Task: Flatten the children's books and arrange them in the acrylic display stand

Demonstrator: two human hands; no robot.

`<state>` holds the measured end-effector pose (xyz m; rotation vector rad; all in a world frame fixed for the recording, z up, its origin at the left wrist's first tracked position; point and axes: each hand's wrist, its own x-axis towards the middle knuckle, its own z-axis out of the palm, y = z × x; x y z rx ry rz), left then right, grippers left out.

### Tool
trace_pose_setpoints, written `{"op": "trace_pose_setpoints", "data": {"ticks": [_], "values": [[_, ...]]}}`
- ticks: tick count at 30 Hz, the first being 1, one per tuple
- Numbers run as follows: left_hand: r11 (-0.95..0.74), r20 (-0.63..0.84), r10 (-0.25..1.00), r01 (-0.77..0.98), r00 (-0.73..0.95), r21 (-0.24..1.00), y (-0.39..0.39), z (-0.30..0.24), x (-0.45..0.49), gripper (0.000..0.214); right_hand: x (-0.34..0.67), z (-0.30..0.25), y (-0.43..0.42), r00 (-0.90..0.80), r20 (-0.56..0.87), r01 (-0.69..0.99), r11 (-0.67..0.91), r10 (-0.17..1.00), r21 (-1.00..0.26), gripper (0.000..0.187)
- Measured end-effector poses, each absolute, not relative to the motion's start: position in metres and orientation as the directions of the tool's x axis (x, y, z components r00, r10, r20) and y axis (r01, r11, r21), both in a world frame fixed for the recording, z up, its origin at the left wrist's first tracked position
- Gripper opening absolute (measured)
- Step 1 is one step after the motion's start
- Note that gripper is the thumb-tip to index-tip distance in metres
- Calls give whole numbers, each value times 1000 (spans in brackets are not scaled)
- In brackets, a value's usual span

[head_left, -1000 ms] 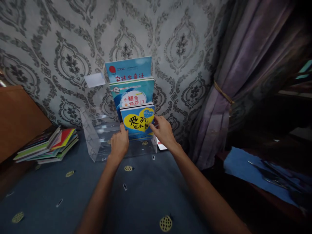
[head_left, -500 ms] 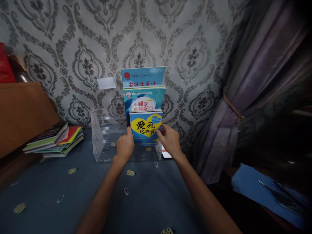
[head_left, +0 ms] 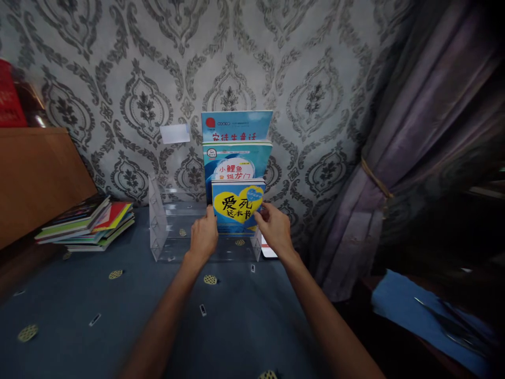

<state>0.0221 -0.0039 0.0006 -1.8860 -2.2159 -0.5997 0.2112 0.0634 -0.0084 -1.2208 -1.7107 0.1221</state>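
A blue book with a yellow heart (head_left: pixel 232 209) stands upright in the front of a clear tiered book rack (head_left: pixel 157 226). My left hand (head_left: pixel 204 231) grips its lower left edge, fingers closed with the thumb up. At its right edge my right hand (head_left: pixel 275 225) pinches the cover between thumb and fingers. Behind it, one tier up, stands a teal book (head_left: pixel 236 152) with a white circle. A taller light-blue book (head_left: pixel 236 123) with red lettering rises at the back. The lower parts of both rear books are hidden.
On the left lies a loose pile of books (head_left: pixel 87 226) beside a brown box (head_left: pixel 39 179). A white label (head_left: pixel 174 133) sits above the rack's left part. A white-edged flat object (head_left: pixel 269 251) lies behind the rack's right end. A tied curtain (head_left: pixel 351 210) hangs at right, near a blue cloth (head_left: pixel 410 310).
The view has shifted slightly. Both hands keep their hold on the heart-covered book, which stays in nearly the same place in the rack.
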Motion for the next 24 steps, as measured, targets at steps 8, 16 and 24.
{"op": "trace_pose_setpoints", "data": {"ticks": [8, 16, 24], "values": [[116, 355, 918, 974, -179, 193, -5, 3, 23, 34, 213, -7, 63, -20, 629, 671, 477, 777, -568, 38], [64, 258, 958, 967, -128, 246, -14, 21, 5, 34, 220, -2, 62, -69, 593, 650, 487, 802, -583, 44], [-30, 368, 919, 908, -140, 419, -24, 32, -32, 40, 229, 3, 60, -97, 596, 630, 512, 797, -583, 54]]}}
